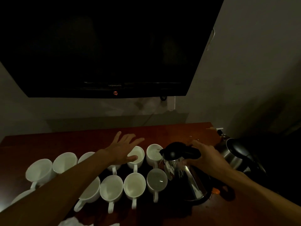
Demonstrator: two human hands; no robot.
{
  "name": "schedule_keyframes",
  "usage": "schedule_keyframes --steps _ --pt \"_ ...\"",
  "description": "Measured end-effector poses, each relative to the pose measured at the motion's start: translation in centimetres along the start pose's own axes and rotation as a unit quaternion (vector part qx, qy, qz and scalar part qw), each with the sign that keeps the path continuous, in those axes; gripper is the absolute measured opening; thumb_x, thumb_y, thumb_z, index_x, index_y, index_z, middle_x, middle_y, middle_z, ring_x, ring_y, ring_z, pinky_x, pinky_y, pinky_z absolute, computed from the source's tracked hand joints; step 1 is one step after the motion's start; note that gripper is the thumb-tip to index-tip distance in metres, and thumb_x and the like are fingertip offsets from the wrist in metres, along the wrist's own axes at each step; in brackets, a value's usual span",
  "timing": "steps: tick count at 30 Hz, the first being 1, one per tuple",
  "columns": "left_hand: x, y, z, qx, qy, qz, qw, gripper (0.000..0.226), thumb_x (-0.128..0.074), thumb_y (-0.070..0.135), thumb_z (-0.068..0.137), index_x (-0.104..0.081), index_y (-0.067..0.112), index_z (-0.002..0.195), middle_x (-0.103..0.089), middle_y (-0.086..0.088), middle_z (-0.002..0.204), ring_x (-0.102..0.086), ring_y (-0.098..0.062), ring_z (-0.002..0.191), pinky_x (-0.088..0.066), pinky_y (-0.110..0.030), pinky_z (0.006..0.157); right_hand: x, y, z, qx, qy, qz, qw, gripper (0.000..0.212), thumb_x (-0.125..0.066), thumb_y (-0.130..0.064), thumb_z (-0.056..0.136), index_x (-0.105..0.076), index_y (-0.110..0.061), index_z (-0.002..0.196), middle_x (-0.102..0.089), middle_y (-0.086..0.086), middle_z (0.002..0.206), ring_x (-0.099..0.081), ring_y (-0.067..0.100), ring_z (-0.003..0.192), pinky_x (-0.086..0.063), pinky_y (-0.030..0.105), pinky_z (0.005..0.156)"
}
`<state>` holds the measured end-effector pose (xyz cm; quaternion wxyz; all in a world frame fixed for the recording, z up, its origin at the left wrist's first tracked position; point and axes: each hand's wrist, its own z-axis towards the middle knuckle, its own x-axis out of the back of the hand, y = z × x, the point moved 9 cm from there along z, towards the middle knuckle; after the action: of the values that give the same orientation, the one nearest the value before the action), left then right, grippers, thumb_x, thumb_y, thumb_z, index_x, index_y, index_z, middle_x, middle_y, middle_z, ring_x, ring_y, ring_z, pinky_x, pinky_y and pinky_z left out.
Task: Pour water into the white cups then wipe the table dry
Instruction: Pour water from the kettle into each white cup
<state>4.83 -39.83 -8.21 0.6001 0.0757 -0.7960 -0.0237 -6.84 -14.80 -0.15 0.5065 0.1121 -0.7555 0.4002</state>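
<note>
Right hand grips the handle of the steel kettle near the desk's right edge; left hand, fingers spread wide, hovers above the white cups.

Pretty dim room overall. A big dark flat-screen TV hangs on the pale wall, with a tiny red standby light glowing on its bottom edge. There's a white wall socket just under its right corner. Below that a reddish-brown wooden counter runs along the wall.
</note>
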Motion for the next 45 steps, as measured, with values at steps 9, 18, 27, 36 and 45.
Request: schedule_keyframes --steps 9,18,27,36,45 --pt "-0.2 -0.2 0.3 0.004 0.000 -0.011 1.000 0.082 -0.049 0.058 0.097 0.005 0.040 0.157 -0.004 -0.006 0.166 0.002 -0.023 0.153 0.014 -0.054 0.117 0.0 -0.1 0.3 -0.006 0.007 -0.009 1.000 0.047 -0.081 -0.037 0.077 -0.055 -0.029 0.116 -0.063 -0.019 0.095 -0.062 -0.007 0.081 -0.057 0.022 0.072" --pt "-0.4 -0.2 0.5 0.007 -0.005 -0.005 1.000 0.082 -0.048 0.059 0.097 0.005 0.040 0.157 -0.004 -0.005 0.166 0.002 -0.023 0.153 0.012 -0.055 0.118 0.0 -0.2 0.4 0.002 0.008 -0.018 1.000 0.047 -0.080 -0.040 0.079 -0.053 -0.030 0.116 -0.059 -0.020 0.085 -0.052 -0.026 0.070 -0.042 0.009 0.052" --pt "-1.4 0.3 0.4 -0.003 0.002 0.001 1.000 0.083 -0.050 0.058 0.096 0.003 0.040 0.157 -0.007 -0.004 0.165 -0.001 -0.021 0.153 0.012 -0.055 0.118 0.5 0.1 -0.6 0.002 0.018 0.001 1.000 0.047 -0.080 -0.037 0.079 -0.056 -0.026 0.119 -0.068 -0.010 0.107 -0.066 0.003 0.092 -0.059 0.030 0.082" --pt "-1.4 1.2 0.5 -0.014 0.001 0.006 1.000 0.083 -0.049 0.057 0.097 0.006 0.041 0.156 -0.006 -0.005 0.166 0.000 -0.021 0.153 0.013 -0.054 0.117 0.7 0.4 -1.2 0.000 0.024 0.020 1.000 0.049 -0.080 -0.038 0.079 -0.055 -0.028 0.119 -0.067 -0.013 0.109 -0.064 0.003 0.101 -0.057 0.031 0.086" --pt "-1.6 0.5 0.2 -0.007 0.007 0.010 1.000 0.084 -0.049 0.059 0.096 0.007 0.042 0.156 -0.007 -0.004 0.165 -0.001 -0.021 0.153 0.012 -0.055 0.118 0.2 0.1 -1.5 0.017 0.030 0.033 0.999 0.048 -0.079 -0.037 0.080 -0.054 -0.036 0.120 -0.064 -0.021 0.105 -0.063 -0.003 0.097 -0.057 0.029 0.086"
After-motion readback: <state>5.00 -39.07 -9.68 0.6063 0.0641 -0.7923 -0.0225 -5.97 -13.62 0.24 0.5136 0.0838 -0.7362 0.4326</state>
